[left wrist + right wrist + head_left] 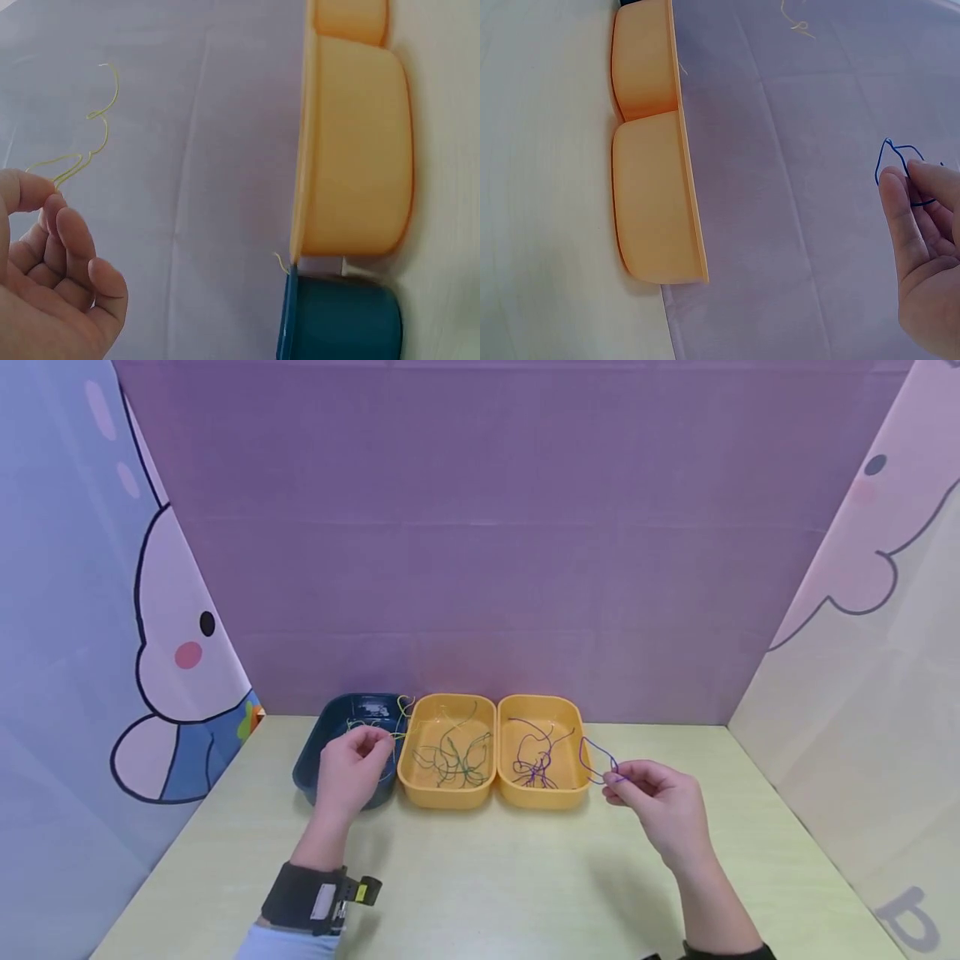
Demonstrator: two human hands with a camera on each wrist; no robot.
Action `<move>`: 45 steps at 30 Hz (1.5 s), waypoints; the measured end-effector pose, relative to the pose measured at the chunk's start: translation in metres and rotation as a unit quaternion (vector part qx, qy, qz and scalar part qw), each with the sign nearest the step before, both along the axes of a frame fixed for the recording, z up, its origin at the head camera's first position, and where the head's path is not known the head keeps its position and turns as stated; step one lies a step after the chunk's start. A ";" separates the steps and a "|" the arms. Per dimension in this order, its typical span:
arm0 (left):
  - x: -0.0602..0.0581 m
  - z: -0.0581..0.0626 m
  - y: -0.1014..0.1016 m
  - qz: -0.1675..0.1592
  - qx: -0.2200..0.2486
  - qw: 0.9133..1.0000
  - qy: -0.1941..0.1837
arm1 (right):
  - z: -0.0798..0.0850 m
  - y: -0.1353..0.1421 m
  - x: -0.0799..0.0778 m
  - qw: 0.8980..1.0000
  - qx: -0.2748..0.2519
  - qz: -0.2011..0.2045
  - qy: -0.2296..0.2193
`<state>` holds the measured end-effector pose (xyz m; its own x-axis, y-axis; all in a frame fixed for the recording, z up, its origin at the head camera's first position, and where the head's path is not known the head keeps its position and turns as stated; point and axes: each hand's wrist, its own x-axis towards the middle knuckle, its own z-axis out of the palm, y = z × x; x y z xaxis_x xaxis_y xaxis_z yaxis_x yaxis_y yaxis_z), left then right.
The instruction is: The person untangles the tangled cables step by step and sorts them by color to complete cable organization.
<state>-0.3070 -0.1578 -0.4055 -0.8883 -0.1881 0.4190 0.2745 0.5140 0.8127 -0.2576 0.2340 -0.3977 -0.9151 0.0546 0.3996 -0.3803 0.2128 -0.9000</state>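
My left hand [352, 770] is over the dark blue bin [306, 768], pinching a thin yellow string [105, 139] between thumb and forefinger. The string's curled end sticks up past the fingertips. Out to the right, my right hand [663, 806] pinches a looped blue-purple string [587, 752] beside the right yellow bin [543, 799]. Purple strings [536, 770] lie tangled inside that bin. In the middle yellow bin [446, 799] is a tangle of green strings [453, 764]. My left hand partly hides the dark blue bin's contents.
All three bins stand side by side at the back of the pale table [480, 877], close to a purple cloth backdrop [480, 543]. Printed cartoon panels flank the table left [60, 652] and right [885, 693].
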 end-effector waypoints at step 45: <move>-0.070 -0.026 -0.082 0.012 -0.269 0.946 -0.178 | 0.001 -0.001 -0.001 1.000 -0.016 0.011 -0.002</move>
<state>-0.3773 -0.2402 -0.4314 -0.9894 -0.0548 0.1344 0.0149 0.8825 0.4700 -0.2585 0.2332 -0.3971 -0.9181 0.0478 0.3936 -0.3801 0.1765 -0.9080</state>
